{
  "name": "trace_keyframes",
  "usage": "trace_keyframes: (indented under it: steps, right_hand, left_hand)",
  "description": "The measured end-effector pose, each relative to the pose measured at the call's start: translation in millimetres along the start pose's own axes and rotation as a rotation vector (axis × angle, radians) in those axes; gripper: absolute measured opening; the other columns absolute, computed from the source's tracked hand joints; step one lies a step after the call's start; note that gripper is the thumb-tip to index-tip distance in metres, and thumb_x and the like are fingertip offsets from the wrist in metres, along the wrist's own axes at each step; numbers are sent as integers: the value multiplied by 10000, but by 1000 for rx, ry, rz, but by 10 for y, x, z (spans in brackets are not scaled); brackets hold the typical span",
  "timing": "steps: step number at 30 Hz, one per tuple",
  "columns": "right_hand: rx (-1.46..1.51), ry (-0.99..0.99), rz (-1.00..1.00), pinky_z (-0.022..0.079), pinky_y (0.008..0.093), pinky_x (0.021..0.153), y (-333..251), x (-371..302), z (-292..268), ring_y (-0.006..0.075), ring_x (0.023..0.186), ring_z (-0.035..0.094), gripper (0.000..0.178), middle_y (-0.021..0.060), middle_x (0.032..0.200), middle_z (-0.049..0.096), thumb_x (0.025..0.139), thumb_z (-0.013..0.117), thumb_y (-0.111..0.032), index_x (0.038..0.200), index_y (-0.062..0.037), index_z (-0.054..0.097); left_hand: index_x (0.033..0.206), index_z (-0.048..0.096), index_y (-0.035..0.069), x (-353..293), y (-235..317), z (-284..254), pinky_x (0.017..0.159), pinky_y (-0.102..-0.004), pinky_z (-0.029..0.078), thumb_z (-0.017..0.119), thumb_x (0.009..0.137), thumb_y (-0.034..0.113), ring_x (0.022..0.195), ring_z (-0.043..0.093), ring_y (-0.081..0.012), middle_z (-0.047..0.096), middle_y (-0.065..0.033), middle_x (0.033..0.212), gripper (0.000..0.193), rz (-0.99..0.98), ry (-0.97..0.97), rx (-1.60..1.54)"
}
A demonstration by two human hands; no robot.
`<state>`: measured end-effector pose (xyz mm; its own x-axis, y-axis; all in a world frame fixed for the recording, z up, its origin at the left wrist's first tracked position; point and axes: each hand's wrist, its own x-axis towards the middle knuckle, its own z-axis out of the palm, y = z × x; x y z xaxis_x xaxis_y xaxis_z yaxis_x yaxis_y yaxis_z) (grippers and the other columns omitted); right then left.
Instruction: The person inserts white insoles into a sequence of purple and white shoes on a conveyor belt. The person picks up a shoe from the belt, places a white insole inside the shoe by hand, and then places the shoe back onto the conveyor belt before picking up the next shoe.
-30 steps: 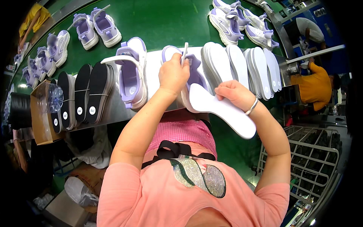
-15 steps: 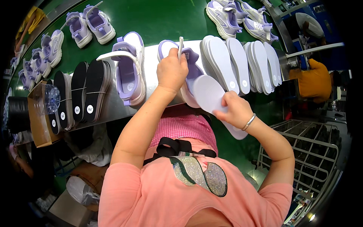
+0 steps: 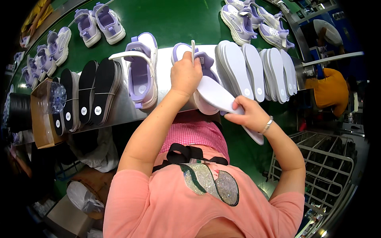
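Note:
My left hand [image 3: 186, 77] is closed around the upper of a white and lavender shoe [image 3: 205, 105], by its raised white strap [image 3: 193, 50]. The shoe stands at the table's near edge, its heel towards me. My right hand [image 3: 251, 115] pinches a pale lavender insole [image 3: 216, 95] between thumb and fingers. Tilted, the insole has its broad front end over the shoe opening, hiding much of the inside; whether that end touches the lining I cannot tell. Left of my left hand stands the matching shoe [image 3: 141, 75], its strap folded open and an insole with a round label inside.
Stacks of pale insoles [image 3: 234, 69] lie to the right, banded black insoles [image 3: 104, 89] to the left beside a cardboard box [image 3: 41, 119]. More shoes [image 3: 109, 23] stand along the green surface [image 3: 174, 20]. A wire rack [image 3: 317, 158] is at lower right; a person in orange [image 3: 331, 91] is beyond.
My right hand has tipped the insole more edge-on, its front end now over the shoe opening. My left hand keeps its hold on the shoe. The whole view has shifted slightly.

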<state>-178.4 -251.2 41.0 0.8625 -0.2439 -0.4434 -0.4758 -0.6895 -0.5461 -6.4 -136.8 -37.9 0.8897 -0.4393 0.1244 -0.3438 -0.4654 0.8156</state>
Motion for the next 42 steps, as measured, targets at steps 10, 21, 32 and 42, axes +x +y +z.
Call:
trace_keyframes:
  steps: [10, 21, 32, 42]
  right_hand:
    - [-243, -116, 38, 429, 336, 536, -220, 531, -15, 214, 588, 584, 227, 117, 669, 596, 766, 524, -251, 744, -66, 652]
    - [-891, 88, -131, 443, 399, 672, -293, 402, 97, 292, 726, 594, 257, 117, 841, 569, 707, 565, -251, 869, -52, 562]
    - [-826, 9, -268, 487, 366, 607, -267, 745, 229, 285, 673, 594, 122, 143, 721, 586, 702, 556, -145, 708, -38, 614]
    - [-741, -189, -108, 488, 357, 685, -97, 1157, 401, 304, 755, 607, 162, 170, 842, 614, 723, 532, -142, 779, -33, 638]
  left_hand:
    - [888, 497, 8, -148, 50, -12, 605, -450, 457, 497, 810, 170, 648, 582, -381, 593, -209, 683, 180, 86, -37, -17]
    - [942, 460, -3, -171, -123, 126, 584, -451, 454, 503, 804, 144, 633, 578, -384, 593, -210, 712, 206, 35, 4, -45]
    - [945, 478, -2, -176, -119, 126, 581, -443, 455, 522, 789, 122, 643, 577, -380, 589, -209, 705, 204, 76, 18, -110]
    - [952, 490, 6, -188, -137, 167, 563, -443, 451, 517, 801, 139, 614, 566, -386, 580, -202, 673, 203, 107, 51, -155]
